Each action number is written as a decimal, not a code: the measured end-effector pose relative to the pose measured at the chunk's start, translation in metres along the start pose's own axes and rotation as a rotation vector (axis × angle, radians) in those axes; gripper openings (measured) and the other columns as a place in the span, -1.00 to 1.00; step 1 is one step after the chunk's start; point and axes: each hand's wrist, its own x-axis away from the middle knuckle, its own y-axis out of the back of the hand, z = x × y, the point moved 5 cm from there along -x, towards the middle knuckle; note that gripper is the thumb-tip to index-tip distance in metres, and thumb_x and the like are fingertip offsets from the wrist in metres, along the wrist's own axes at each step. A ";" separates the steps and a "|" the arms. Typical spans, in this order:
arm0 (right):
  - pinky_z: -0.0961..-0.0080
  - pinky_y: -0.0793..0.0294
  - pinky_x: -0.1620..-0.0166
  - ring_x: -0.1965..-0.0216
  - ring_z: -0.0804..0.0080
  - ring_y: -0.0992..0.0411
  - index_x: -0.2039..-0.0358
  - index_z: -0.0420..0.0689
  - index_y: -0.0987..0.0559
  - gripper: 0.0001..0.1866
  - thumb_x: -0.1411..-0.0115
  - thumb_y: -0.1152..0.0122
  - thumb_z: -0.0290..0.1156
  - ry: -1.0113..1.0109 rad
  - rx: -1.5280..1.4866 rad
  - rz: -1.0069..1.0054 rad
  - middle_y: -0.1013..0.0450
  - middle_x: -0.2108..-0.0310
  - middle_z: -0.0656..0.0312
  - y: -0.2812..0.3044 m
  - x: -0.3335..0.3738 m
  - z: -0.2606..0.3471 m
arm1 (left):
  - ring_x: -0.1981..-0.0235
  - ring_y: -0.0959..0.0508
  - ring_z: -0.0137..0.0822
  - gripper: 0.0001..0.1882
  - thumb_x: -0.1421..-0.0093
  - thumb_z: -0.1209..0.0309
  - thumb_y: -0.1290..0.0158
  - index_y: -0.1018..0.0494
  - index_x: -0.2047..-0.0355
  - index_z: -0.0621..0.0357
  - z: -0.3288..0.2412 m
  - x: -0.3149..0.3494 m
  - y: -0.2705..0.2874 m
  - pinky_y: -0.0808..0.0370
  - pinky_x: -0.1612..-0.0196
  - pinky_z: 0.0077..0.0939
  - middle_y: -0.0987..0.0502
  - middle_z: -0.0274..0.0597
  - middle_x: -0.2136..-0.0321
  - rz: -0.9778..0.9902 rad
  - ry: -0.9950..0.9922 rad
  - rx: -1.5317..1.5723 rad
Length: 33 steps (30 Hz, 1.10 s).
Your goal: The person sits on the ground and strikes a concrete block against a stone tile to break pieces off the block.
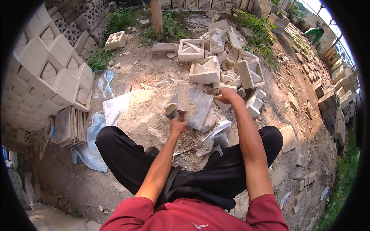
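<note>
My left hand (177,126) is closed round the handle of a wooden mallet (183,98) with a long rectangular head. The head is over a dark flat slab (202,104) on the ground between my knees. A small block chunk (169,108) sits beside the mallet. My right hand (228,96) reaches to the near edge of a rubble heap, its fingers curled on a pale broken block piece (219,87). Part of that piece is hidden by my fingers. Crushed pale powder (144,109) is heaped left of the slab.
Patterned hollow blocks (191,50) and broken bits are piled ahead. A tall stack of pale blocks (58,73) stands at left, with thin boards (73,125) below. A wooden post (157,19) rises ahead. Blue plastic sheeting (94,142) lies near my left knee. Someone in green (315,34) bends far right.
</note>
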 end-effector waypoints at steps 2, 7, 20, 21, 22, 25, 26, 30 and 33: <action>0.19 -0.46 0.21 0.28 -0.10 -0.47 0.40 -0.28 -0.59 -0.60 -0.07 -0.25 -0.12 -0.010 0.007 -0.017 -0.50 0.37 -0.17 -0.009 0.003 -0.010 | 0.43 -0.63 -0.02 -0.58 0.13 0.15 -0.15 -0.55 0.45 0.33 0.004 0.006 -0.006 -0.53 0.30 -0.22 -0.58 0.13 0.55 0.078 0.061 -0.017; 0.20 -0.47 0.14 0.20 -0.07 -0.47 0.35 -0.27 -0.60 -0.58 -0.10 -0.20 -0.09 0.003 0.032 0.000 -0.51 0.28 -0.15 -0.002 0.002 0.010 | 0.37 -0.62 0.02 -0.56 0.14 0.15 -0.14 -0.55 0.40 0.33 -0.003 0.002 -0.002 -0.52 0.27 -0.17 -0.58 0.18 0.48 0.016 0.004 -0.168; 0.20 -0.45 0.20 0.28 -0.06 -0.48 0.33 -0.24 -0.60 -0.58 -0.09 -0.21 -0.08 -0.018 0.098 0.068 -0.51 0.33 -0.13 -0.022 -0.004 -0.019 | 0.45 -0.64 -0.08 -0.58 0.12 0.17 -0.19 -0.56 0.47 0.39 -0.025 0.007 -0.004 -0.54 0.34 -0.26 -0.60 0.10 0.53 -0.022 0.019 -0.054; 0.20 -0.45 0.21 0.29 -0.07 -0.48 0.33 -0.25 -0.60 -0.58 -0.09 -0.20 -0.08 0.006 0.090 0.040 -0.51 0.34 -0.14 -0.017 -0.003 -0.010 | 0.46 -0.64 -0.09 -0.58 0.12 0.17 -0.19 -0.56 0.47 0.38 -0.021 0.007 0.002 -0.54 0.36 -0.27 -0.60 0.09 0.54 -0.003 0.051 -0.079; 0.19 -0.45 0.20 0.29 -0.07 -0.48 0.33 -0.25 -0.60 -0.58 -0.09 -0.20 -0.08 0.016 0.092 0.055 -0.51 0.34 -0.14 -0.017 -0.003 -0.002 | 0.47 -0.64 -0.11 -0.58 0.11 0.17 -0.19 -0.56 0.47 0.38 -0.017 0.009 0.008 -0.54 0.37 -0.27 -0.59 0.09 0.55 0.018 0.083 -0.104; 0.18 -0.45 0.20 0.30 -0.08 -0.48 0.34 -0.26 -0.59 -0.57 -0.09 -0.19 -0.07 0.042 0.097 0.054 -0.51 0.36 -0.14 -0.009 -0.005 0.015 | 0.50 -0.65 -0.14 -0.59 0.11 0.17 -0.19 -0.56 0.47 0.37 -0.007 0.011 0.018 -0.55 0.39 -0.28 -0.59 0.08 0.57 0.013 0.083 -0.220; 0.18 -0.45 0.20 0.30 -0.08 -0.48 0.34 -0.26 -0.59 -0.57 -0.09 -0.19 -0.07 0.054 0.093 0.031 -0.51 0.36 -0.14 -0.006 -0.006 0.019 | 0.50 -0.65 -0.15 -0.59 0.11 0.17 -0.20 -0.56 0.48 0.36 -0.007 0.008 0.019 -0.55 0.40 -0.29 -0.59 0.08 0.57 0.000 0.067 -0.266; 0.19 -0.47 0.21 0.27 -0.06 -0.49 0.38 -0.25 -0.61 -0.61 -0.09 -0.21 -0.10 0.011 0.042 0.014 -0.52 0.33 -0.12 -0.010 -0.003 0.004 | 0.50 -0.65 -0.14 -0.58 0.11 0.16 -0.20 -0.56 0.46 0.37 -0.028 0.009 -0.004 -0.55 0.39 -0.30 -0.59 0.09 0.56 0.075 0.012 -0.097; 0.19 -0.48 0.19 0.24 -0.05 -0.50 0.37 -0.25 -0.61 -0.61 -0.10 -0.21 -0.11 0.021 0.037 0.052 -0.52 0.31 -0.13 -0.007 0.003 0.007 | 0.48 -0.64 -0.11 -0.57 0.12 0.16 -0.21 -0.56 0.45 0.37 -0.009 0.003 -0.008 -0.55 0.37 -0.30 -0.59 0.09 0.55 0.139 0.075 -0.065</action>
